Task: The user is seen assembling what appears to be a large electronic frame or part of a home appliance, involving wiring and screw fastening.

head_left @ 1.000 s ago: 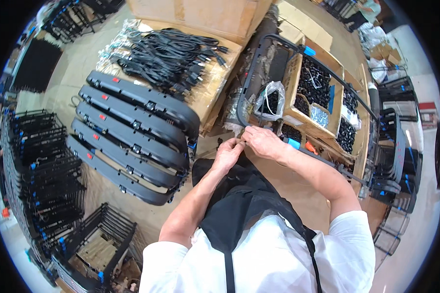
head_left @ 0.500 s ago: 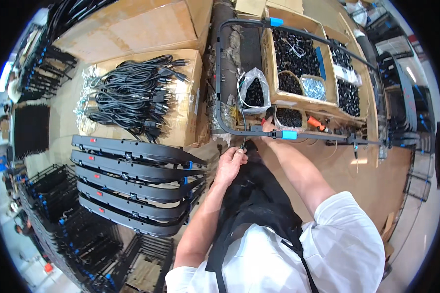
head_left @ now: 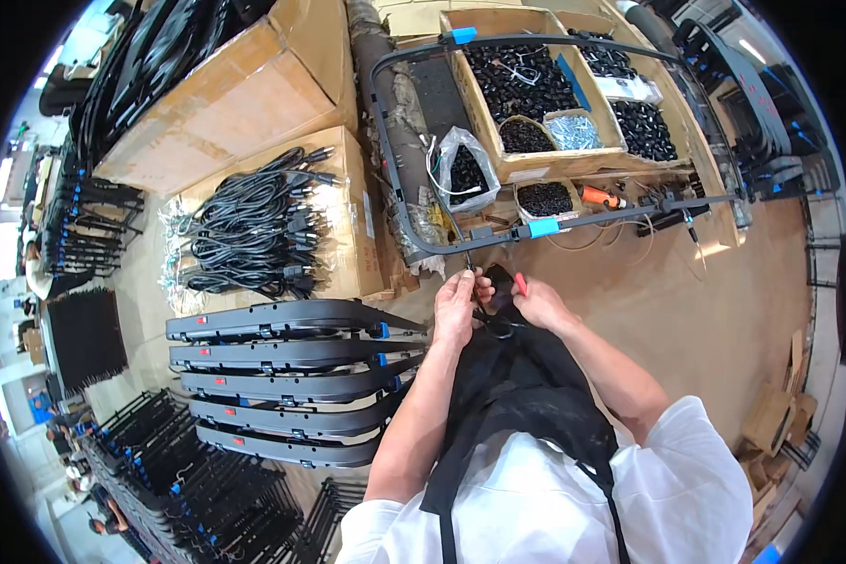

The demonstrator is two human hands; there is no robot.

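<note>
My left hand is closed in a pinch on a thin dark cable below the near bar of a black tubular frame with blue clips. Beside it, to the right, my right hand is wrapped round a small tool with a red handle; its working end is not clear. A dark loop hangs just under both hands, against my black apron. Whether it belongs to the cable cannot be made out.
Beyond the frame stand a divided carton of black parts and screws, a clear bag and an orange-handled tool. To the left, power cords lie on a carton, above stacked black panels.
My right hand has drawn back from the bench beside the small parts tub towards my left hand, bringing the red-handled tool. The left hand keeps its pinch. The view has shifted.
</note>
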